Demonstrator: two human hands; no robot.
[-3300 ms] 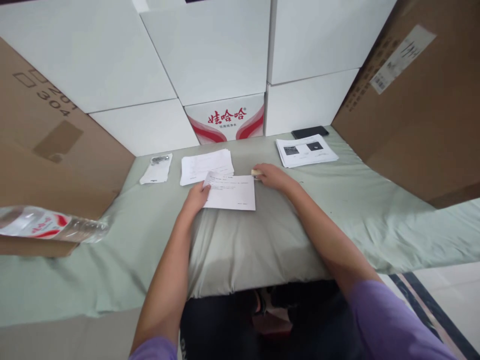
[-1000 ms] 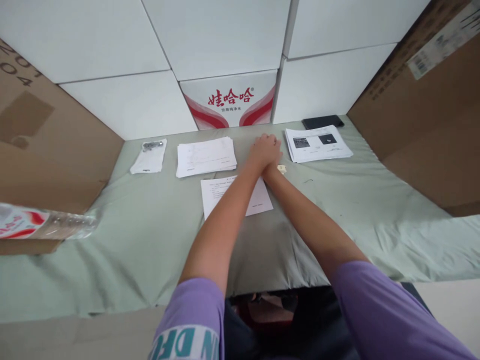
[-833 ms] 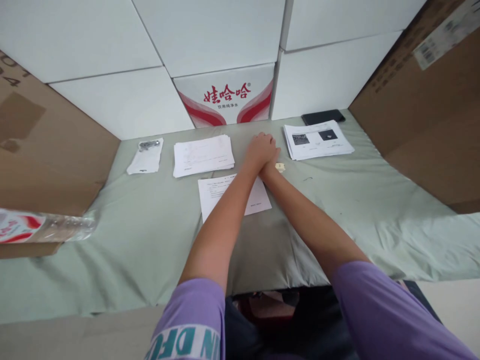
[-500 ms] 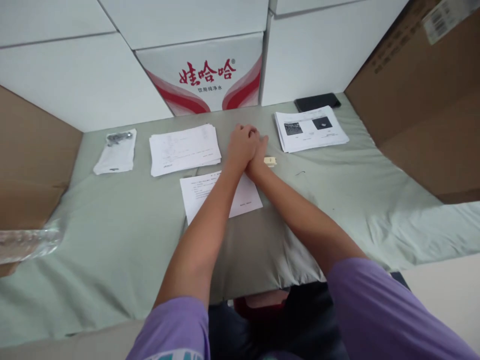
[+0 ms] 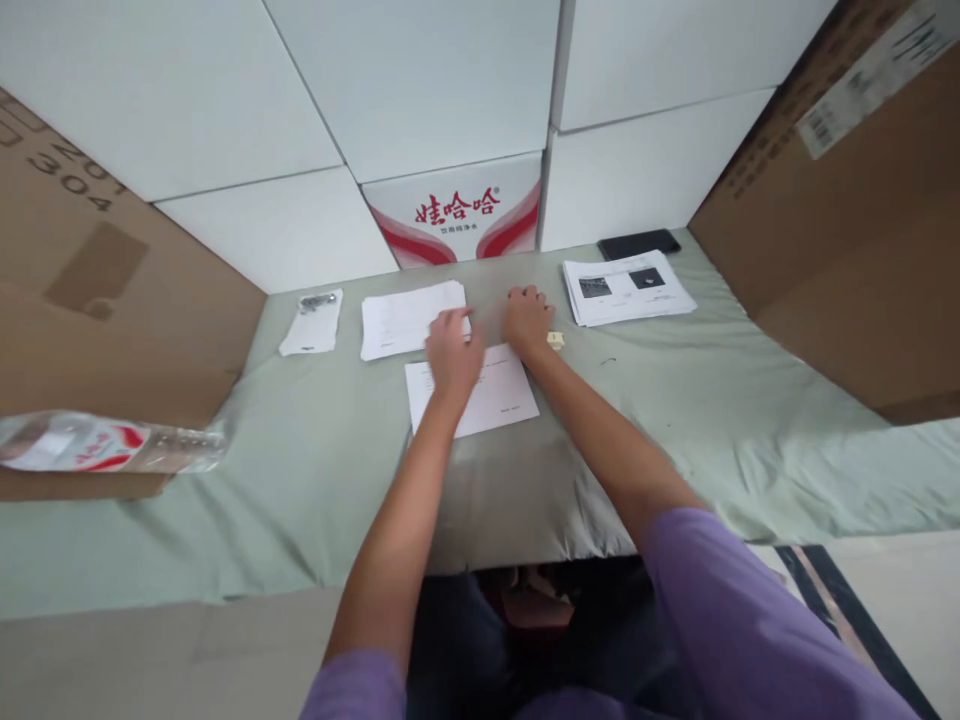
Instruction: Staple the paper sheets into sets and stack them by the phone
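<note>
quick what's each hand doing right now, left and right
Left hand: open, fingers spread, lying on the single sheet, holding nothing.
Right hand: knuckles bent, on the green cloth beside the small cream piece; grip cannot be told.

We have one view only, from a camera worn on the head, looking forward and down over both forearms onto the green cloth [image 5: 675,400]. It sits close above the near edge and faces the stacked white boxes [image 5: 420,90] at the back; brown cartons flank both sides.

A black phone [image 5: 639,244] lies behind printed sheets [image 5: 628,287]; a water bottle [image 5: 105,443] lies left; a small plastic bag [image 5: 312,322] sits nearby.
</note>
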